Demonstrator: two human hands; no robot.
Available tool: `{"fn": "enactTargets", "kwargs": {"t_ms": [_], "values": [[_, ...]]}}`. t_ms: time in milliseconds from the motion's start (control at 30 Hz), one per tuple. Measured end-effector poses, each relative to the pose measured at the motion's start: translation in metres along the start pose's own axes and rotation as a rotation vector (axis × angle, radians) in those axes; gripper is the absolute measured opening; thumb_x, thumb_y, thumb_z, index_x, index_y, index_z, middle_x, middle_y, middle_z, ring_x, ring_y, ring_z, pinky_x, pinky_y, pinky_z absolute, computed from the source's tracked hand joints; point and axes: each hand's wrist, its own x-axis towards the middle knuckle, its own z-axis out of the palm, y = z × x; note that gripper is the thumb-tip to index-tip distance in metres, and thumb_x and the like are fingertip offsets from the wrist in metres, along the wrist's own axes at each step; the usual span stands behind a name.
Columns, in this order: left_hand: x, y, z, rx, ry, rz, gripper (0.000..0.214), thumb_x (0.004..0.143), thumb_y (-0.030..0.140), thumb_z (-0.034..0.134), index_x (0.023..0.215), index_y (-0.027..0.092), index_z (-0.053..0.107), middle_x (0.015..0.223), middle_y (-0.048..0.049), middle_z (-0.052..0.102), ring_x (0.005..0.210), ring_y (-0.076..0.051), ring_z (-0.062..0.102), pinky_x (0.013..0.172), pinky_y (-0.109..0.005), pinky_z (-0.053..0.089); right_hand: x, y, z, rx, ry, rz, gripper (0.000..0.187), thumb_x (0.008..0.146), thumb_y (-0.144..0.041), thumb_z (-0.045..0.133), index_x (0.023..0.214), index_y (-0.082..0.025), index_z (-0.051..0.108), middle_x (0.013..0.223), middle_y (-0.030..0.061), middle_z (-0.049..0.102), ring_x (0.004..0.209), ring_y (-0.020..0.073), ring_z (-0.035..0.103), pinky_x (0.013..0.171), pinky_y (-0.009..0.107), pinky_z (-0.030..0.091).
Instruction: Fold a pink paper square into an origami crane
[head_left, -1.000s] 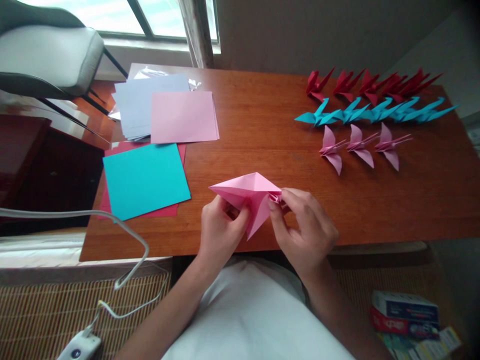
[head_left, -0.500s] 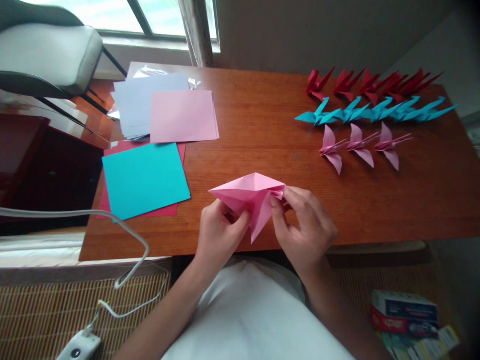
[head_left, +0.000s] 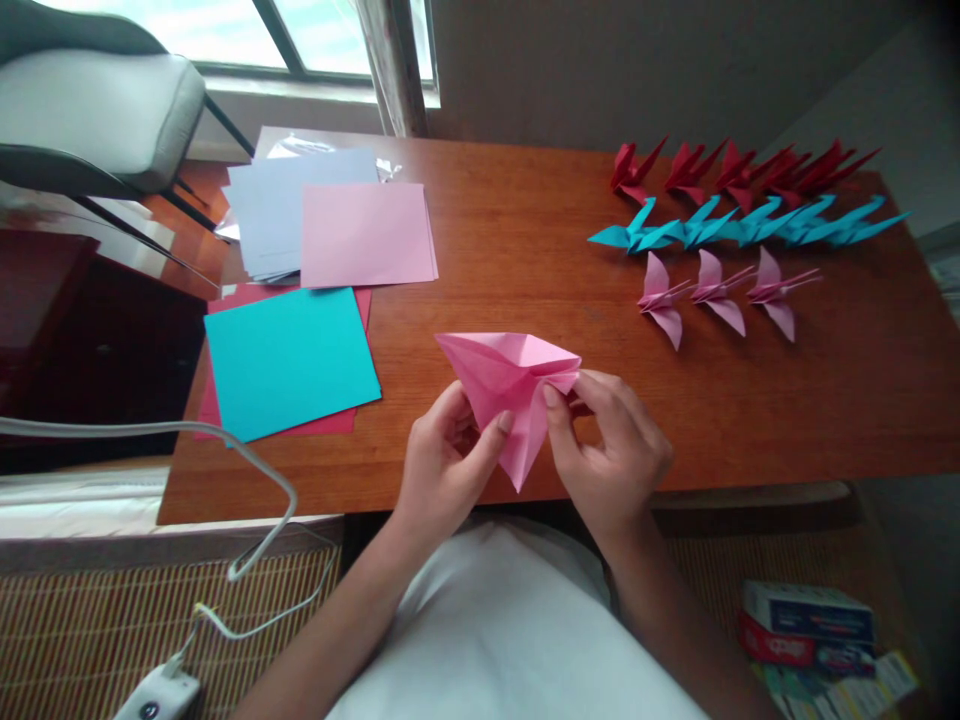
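A partly folded sheet of pink origami paper (head_left: 499, 385) is held between both hands above the table's front edge. One point reaches to the upper left and another hangs down. My left hand (head_left: 448, 455) pinches its lower left part, thumb on the near face and fingers behind. At the right corner, my right hand (head_left: 611, 430) grips the paper between thumb and index finger. Three pink paper cranes (head_left: 660, 300) stand in a row to the right. Behind them are rows of blue cranes (head_left: 705, 225) and red cranes (head_left: 686, 172).
On the table's left lie turquoise paper (head_left: 292, 360) over red sheets, pink sheets (head_left: 367, 235) and pale sheets (head_left: 251, 215). A white cable (head_left: 255, 460) loops near the table's left front corner. A chair (head_left: 97, 110) stands at far left; boxes (head_left: 810, 625) lie lower right.
The pink paper has tilted and shifted slightly right, its left point rising and its front face opening wider to view. Both hands keep their hold.
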Motion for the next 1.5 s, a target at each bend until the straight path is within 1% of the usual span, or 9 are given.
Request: {"fn": "enactTargets", "kwargs": {"t_ms": [67,233,433,567,700,900,1000,1333,1500], "values": [[0.000,0.000,-0.010,-0.098,-0.082,-0.015,0.029,0.092,0.043,0.069,0.110,0.020,0.070,0.095,-0.0050,0.073,0.073,-0.014,0.062,0.060,-0.021,0.048,0.001,0.003,-0.001,0.070,-0.011,0.092,0.009,0.092,-0.015,0.068,0.093,-0.024,0.069,0.085,0.0023,0.076,0.071,0.0145,0.071,0.066,0.025,0.061],[0.006,-0.005,-0.040,-0.296,-0.187,0.005,0.046,0.094,0.056,0.062,0.121,0.020,0.069,0.086,-0.0066,0.070,0.067,-0.016,0.062,0.056,-0.025,0.050,-0.001,0.008,-0.001,0.359,-0.029,0.383,0.003,0.091,-0.022,0.069,0.093,-0.023,0.071,0.081,-0.0006,0.072,0.069,0.0133,0.068,0.057,0.022,0.059],[0.012,0.002,-0.046,-0.199,-0.249,-0.039,0.057,0.087,0.047,0.075,0.138,0.026,0.062,0.091,-0.0062,0.073,0.060,-0.014,0.062,0.052,-0.024,0.052,-0.001,0.006,0.001,0.615,-0.084,0.567,0.007,0.088,-0.023,0.072,0.094,-0.021,0.074,0.082,0.0005,0.075,0.071,0.0141,0.072,0.056,0.021,0.058],[0.014,0.010,-0.039,-0.100,-0.279,-0.025,0.077,0.072,0.050,0.088,0.140,0.024,0.061,0.107,-0.0118,0.074,0.082,-0.022,0.072,0.066,-0.027,0.060,0.000,0.006,0.001,0.659,-0.122,0.601,0.010,0.086,-0.024,0.073,0.096,-0.021,0.075,0.086,0.0023,0.078,0.073,0.0150,0.073,0.058,0.023,0.058],[0.018,0.013,-0.034,-0.085,-0.314,0.016,0.079,0.069,0.048,0.091,0.138,0.023,0.062,0.113,-0.0124,0.074,0.103,-0.028,0.072,0.079,-0.028,0.061,0.001,0.005,-0.001,0.673,-0.137,0.604,0.009,0.085,-0.024,0.074,0.094,-0.021,0.075,0.086,0.0018,0.078,0.075,0.0152,0.073,0.062,0.024,0.059],[0.024,0.004,-0.032,-0.179,-0.416,0.113,0.061,0.075,0.031,0.088,0.131,0.022,0.067,0.092,-0.0052,0.075,0.087,-0.021,0.074,0.078,-0.027,0.062,0.002,0.002,-0.004,0.710,-0.189,0.666,0.007,0.087,-0.026,0.074,0.094,-0.024,0.074,0.088,0.0010,0.077,0.077,0.0151,0.072,0.063,0.024,0.059],[0.024,0.002,-0.031,-0.171,-0.439,0.109,0.059,0.079,0.027,0.085,0.133,0.021,0.065,0.096,-0.0068,0.076,0.077,-0.018,0.073,0.070,-0.025,0.062,0.002,0.001,-0.004,0.742,-0.203,0.680,0.009,0.088,-0.028,0.074,0.096,-0.025,0.074,0.088,0.0003,0.076,0.075,0.0150,0.071,0.061,0.024,0.059],[0.015,0.007,-0.024,-0.079,-0.379,0.170,0.044,0.093,0.030,0.071,0.136,0.022,0.062,0.098,-0.0054,0.074,0.090,-0.018,0.071,0.076,-0.023,0.059,0.000,0.002,-0.004,0.760,-0.197,0.697,0.010,0.088,-0.029,0.076,0.097,-0.025,0.075,0.090,0.0005,0.076,0.077,0.0141,0.071,0.063,0.023,0.060],[0.012,0.006,-0.023,0.024,-0.310,0.213,0.048,0.100,0.032,0.060,0.147,0.023,0.051,0.103,-0.0052,0.072,0.086,-0.015,0.067,0.076,-0.022,0.056,0.001,0.003,-0.002,0.798,-0.198,0.738,0.011,0.087,-0.029,0.076,0.098,-0.025,0.075,0.088,0.0000,0.076,0.072,0.0134,0.071,0.055,0.020,0.059]]}}
